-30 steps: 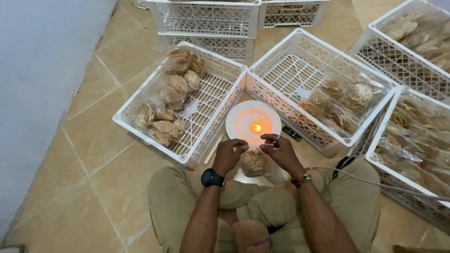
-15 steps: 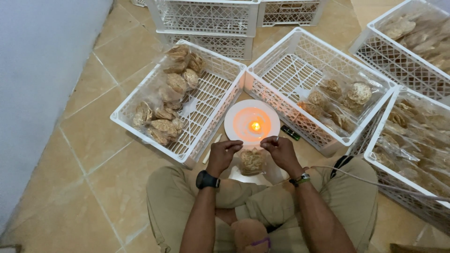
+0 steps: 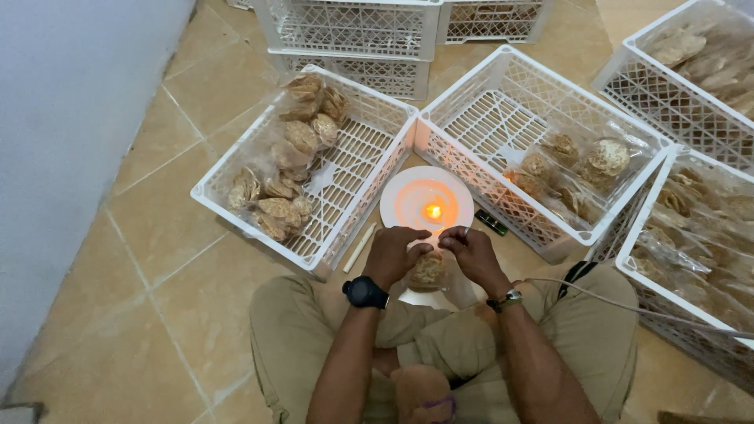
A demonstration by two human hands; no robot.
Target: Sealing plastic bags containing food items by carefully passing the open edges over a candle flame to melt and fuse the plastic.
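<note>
The person sat cross-legged on the tiled floor (image 3: 157,259), and closest to the lap both hands were brought together around a small clear bag of crackers (image 3: 428,271): the left hand (image 3: 395,255) pinched on its upper left edge, the right hand (image 3: 470,253) pinched on its upper right, fingertips nearly meeting over the bag's mouth. The bag hung between the hands, just short of a lit candle (image 3: 433,210) standing on a white plate (image 3: 408,184) directly beyond the fingers. That closeness looked like the main risk to me: if the plastic dipped too low or lingered at the flame, it could melt through or scorch instead of closing cleanly, and the fingertips sat near enough to be burned. A loose fold of plastic could also sag onto the wick or tip the candle. Left of the hands lay a thin pale stick (image 3: 360,246), and to the right a small dark object (image 3: 492,222), which I could not identify; either could be knocked by a wrist. A thin cable (image 3: 628,308) ran across the right thigh and might snag an elbow and jerk the bag. Farther out, beyond the left hand, a white crate (image 3: 236,208) held filled bags, and beyond the right hand another crate (image 3: 471,157) held a few more, both just beside the plate, so a toppled flame would have plastic near it on either side.
</note>
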